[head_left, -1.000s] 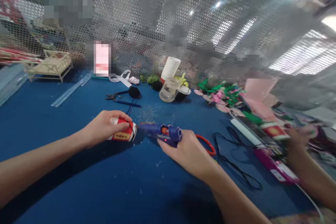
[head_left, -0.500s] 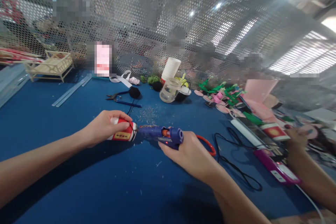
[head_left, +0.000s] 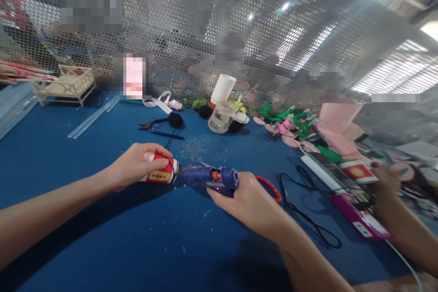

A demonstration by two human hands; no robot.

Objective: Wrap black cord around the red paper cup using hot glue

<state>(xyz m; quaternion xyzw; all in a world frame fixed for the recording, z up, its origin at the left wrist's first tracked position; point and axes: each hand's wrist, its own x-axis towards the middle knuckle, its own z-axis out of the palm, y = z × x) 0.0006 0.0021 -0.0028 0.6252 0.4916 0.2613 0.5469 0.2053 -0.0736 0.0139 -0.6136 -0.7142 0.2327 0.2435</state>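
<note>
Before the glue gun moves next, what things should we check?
1. Left hand gripping the red-and-white cylinder on the blue table: ok.
2. Right hand wrapped round the blue glue gun: ok.
3. Gun's nozzle at the cylinder's end: ok.
4. Left fingertips away from the nozzle: not ok, they look close.
5. Glue coming out: cannot tell.
6. Other person's hand apart from the gun: ok.

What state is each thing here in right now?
left hand: closed around tube.
tube: on its side.
right hand: gripping glue gun.
glue gun: nozzle at tube's end, red light lit.
jar: tilted.
pliers: lying flat.
</note>
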